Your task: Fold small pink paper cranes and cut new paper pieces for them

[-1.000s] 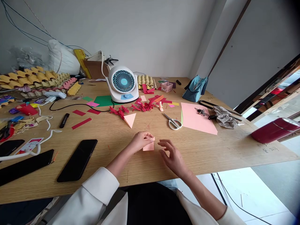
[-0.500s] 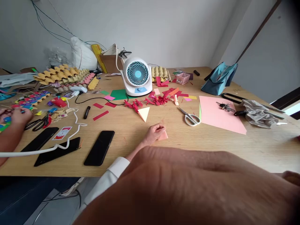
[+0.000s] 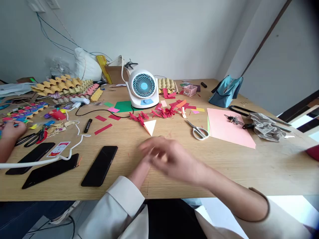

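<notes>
My right hand (image 3: 171, 161) is blurred by motion above the table, in front of my left hand. Its fingers are bent, with a gap between them and the thumb, and nothing shows in them. Of my left hand (image 3: 145, 162) only the wrist side shows; its fingers and anything in them are hidden behind the right hand. Just beyond both hands lies a folded cream paper triangle (image 3: 150, 126). A row of cut, twisted red paper pieces (image 3: 163, 113) lies behind it. White-handled scissors (image 3: 200, 132) rest to the right, beside a large pink sheet (image 3: 230, 134).
A small white fan (image 3: 144, 88) stands at the back. Keys (image 3: 234, 119), crumpled grey cloth (image 3: 265, 126) and a blue bag (image 3: 226, 91) are at right. At left are a phone (image 3: 99, 166), a marker (image 3: 88, 126), a white cable (image 3: 72, 152) and another person's hand (image 3: 13, 129).
My right arm, large and close to the camera before, has moved down and away to my left hand. The small pink paper seen in my left hand is now hidden. The view has shifted.
</notes>
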Motion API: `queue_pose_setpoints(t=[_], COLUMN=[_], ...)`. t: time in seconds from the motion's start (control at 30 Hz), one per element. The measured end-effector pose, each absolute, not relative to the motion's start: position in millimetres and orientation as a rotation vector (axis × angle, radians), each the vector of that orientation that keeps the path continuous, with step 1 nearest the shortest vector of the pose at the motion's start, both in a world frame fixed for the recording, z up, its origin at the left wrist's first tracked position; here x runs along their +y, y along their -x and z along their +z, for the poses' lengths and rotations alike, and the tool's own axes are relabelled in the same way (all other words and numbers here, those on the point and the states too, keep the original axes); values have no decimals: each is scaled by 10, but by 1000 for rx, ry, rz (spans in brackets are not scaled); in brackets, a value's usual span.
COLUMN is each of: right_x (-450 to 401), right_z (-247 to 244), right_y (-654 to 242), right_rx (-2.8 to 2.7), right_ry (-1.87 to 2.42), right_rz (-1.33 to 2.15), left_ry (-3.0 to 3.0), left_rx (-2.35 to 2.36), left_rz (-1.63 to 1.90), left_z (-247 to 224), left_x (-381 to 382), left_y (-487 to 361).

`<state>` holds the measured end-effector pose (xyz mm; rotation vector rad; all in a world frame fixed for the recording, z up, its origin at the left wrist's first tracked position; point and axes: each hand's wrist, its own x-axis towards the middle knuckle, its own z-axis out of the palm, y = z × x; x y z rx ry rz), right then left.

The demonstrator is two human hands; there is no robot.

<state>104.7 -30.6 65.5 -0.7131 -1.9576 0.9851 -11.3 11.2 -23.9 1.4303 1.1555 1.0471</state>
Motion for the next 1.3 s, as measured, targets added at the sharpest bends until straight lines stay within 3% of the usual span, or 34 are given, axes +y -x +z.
queue_pose_setpoints(t=[0.07,0.17,0.37,1.3], right_x=[-71,-27,66,2], right_z=[856,460,-102,-270], right_y=[-1291,-1584,-1643,-1593], right_rx=[-1791,-1591,-1567,-1707], right_ry=[983,1296,1181,1240], right_rz=[932,844,1086,867], left_ry=[-1380,-1304,-1236,-1354], left_rx=[1108,1025,909,909], left_rz=[1111,1192,1200,1144], left_z=[-220,-182,-106,-268], left_x=[115,167,321,302], left_y=[105,53,-153,-88])
